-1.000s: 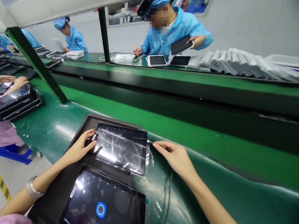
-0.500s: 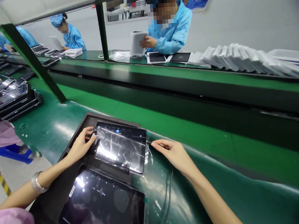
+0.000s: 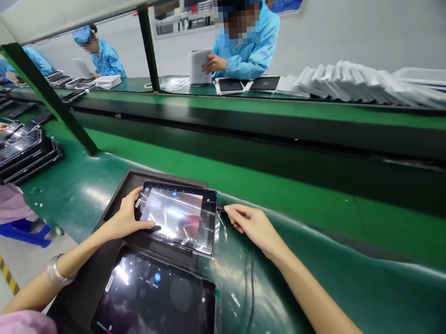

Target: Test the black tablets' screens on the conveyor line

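- Far tablet (image 3: 173, 213): face up on the black tray (image 3: 78, 304), near the far edge of the counter (image 3: 64, 183); screen lit with a pale picture.
- Left hand (image 3: 125, 217): thumb and fingers spread at the left end of the far tablet, fingers at its far left corner, thumb over the screen's near side.
- Right hand (image 3: 252, 228): fingertips pinched on a small dark plug (image 3: 221, 209) at the far tablet's right edge; whether fully seated cannot be determined.
- Cable (image 3: 253, 287): dark, running on the counter from below the right hand toward the near edge.
- Near tablet (image 3: 160, 314): face up on the same tray, on the near side of the far tablet; dark screen showing a blue icon and a red line.
- Stacked tablets (image 3: 27, 155): at the counter's left, beside another person's hand.
- Across the line: a person in blue (image 3: 252, 43) holds a white panel (image 3: 200, 69); a row of white packets (image 3: 354, 84) leans alongside.
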{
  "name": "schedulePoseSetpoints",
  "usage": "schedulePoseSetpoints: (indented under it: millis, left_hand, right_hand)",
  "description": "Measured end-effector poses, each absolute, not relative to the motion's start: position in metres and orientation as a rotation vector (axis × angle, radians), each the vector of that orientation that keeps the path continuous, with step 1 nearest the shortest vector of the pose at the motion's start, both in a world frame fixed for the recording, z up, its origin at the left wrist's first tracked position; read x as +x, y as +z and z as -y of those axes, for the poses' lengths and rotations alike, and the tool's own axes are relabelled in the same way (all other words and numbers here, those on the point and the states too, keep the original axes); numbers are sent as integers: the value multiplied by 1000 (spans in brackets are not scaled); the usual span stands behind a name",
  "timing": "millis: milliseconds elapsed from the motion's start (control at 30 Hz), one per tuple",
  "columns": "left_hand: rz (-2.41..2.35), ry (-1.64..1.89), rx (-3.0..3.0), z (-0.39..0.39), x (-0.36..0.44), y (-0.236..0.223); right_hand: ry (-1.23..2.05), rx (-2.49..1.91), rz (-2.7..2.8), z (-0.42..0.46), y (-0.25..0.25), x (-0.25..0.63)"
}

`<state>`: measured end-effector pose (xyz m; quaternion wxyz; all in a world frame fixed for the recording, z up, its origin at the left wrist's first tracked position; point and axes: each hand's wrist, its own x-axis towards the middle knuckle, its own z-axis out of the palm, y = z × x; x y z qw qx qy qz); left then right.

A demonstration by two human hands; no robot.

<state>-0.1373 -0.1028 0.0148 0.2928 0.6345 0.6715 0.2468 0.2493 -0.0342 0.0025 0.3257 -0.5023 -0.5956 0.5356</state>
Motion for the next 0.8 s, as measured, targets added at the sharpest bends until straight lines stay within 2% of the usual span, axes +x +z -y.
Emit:
schedulePoseSetpoints:
  millis: [133, 367, 533, 667, 800]
  left_hand:
    - [-1709, 602, 1824, 101, -142, 11]
    - [-1935, 916, 1640, 71, -154, -7]
    - [-1902, 931, 1690, 76, -152, 2]
    - [-1730, 860, 2058, 108, -138, 19]
    - [-1379, 574, 2595, 138, -126, 28]
  right_hand:
    - [1430, -1277, 1439, 41, -7, 257]
    - [1462, -1214, 1102, 64, -22, 280]
    - [1387, -1202, 937, 85, -32, 300]
    - [1317, -1218, 915, 98, -40, 310]
    - [1294, -1222, 905, 102, -47, 312]
